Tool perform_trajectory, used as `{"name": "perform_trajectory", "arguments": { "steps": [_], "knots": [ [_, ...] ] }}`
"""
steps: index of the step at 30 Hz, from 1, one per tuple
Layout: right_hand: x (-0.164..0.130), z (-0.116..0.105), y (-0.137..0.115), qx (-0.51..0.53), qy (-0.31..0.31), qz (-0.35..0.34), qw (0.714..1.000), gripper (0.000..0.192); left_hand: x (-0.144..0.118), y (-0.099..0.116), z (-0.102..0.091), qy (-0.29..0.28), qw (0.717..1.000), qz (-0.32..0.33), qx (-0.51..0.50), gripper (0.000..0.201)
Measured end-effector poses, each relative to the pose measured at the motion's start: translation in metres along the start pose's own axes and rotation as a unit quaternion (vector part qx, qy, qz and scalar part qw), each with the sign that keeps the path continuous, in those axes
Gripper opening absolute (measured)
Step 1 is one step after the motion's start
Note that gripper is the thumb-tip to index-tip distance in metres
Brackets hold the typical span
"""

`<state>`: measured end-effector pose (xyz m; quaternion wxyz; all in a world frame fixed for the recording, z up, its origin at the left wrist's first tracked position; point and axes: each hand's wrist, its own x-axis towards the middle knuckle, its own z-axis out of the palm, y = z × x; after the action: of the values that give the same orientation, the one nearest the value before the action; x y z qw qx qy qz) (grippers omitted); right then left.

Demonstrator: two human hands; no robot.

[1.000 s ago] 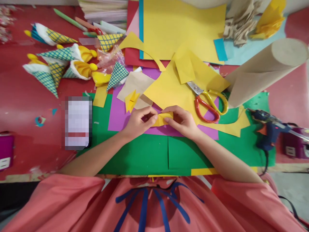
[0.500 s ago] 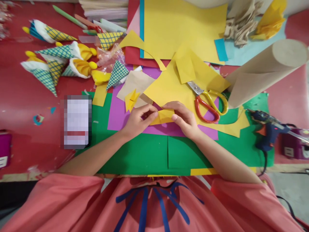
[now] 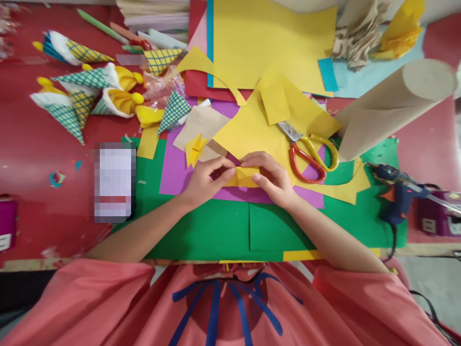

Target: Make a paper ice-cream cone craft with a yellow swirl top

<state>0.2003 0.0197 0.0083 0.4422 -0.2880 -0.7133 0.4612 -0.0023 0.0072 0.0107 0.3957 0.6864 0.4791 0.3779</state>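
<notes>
The fingers [image 3: 230, 174] of the left hand [image 3: 205, 181] and right hand [image 3: 272, 179] pinch a small folded yellow paper piece [image 3: 245, 177] from either end, just above the purple sheet [image 3: 173, 168]. An uneven press could skew the crease or tear the fold. The scissors [image 3: 311, 154], just right of the piece, could snag a shifting wrist.

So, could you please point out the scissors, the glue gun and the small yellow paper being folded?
scissors [image 3: 312, 154], head view, on the red and yellow handles.
glue gun [image 3: 394, 194], head view, on its blue body.
small yellow paper [image 3: 245, 177], head view, on the patch between both hands.
</notes>
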Motion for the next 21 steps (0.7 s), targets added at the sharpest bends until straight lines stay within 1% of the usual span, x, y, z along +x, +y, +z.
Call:
{"name": "perform_trajectory", "arguments": {
  "steps": [4, 9, 12, 14, 21],
  "knots": [
    [-0.0023, 0.0000, 0.0012, 0.000, -0.002, 0.009, 1.000, 0.024, -0.0002, -0.0006, 0.0001, 0.000, 1.000, 0.000, -0.009, 0.017],
    [-0.0081, -0.0015, 0.0036, 0.054, 0.015, 0.083, 0.995, 0.034, 0.0003, -0.0019, 0.0000, 0.020, 0.999, -0.027, -0.042, 0.018],
    [-0.0093, -0.0012, 0.0044, 0.060, 0.029, 0.108, 0.992, 0.034, 0.0003, -0.0018, 0.0001, 0.018, 0.998, -0.037, -0.047, 0.022],
    [-0.0087, -0.0004, 0.0046, 0.050, 0.029, 0.099, 0.993, 0.032, 0.0001, -0.0017, 0.0002, 0.009, 0.998, -0.037, -0.040, 0.023],
    [-0.0035, 0.0025, 0.0050, -0.009, 0.020, 0.023, 0.999, 0.019, -0.0004, -0.0005, -0.0004, -0.013, 0.999, -0.022, -0.020, 0.024]
  ]
}}
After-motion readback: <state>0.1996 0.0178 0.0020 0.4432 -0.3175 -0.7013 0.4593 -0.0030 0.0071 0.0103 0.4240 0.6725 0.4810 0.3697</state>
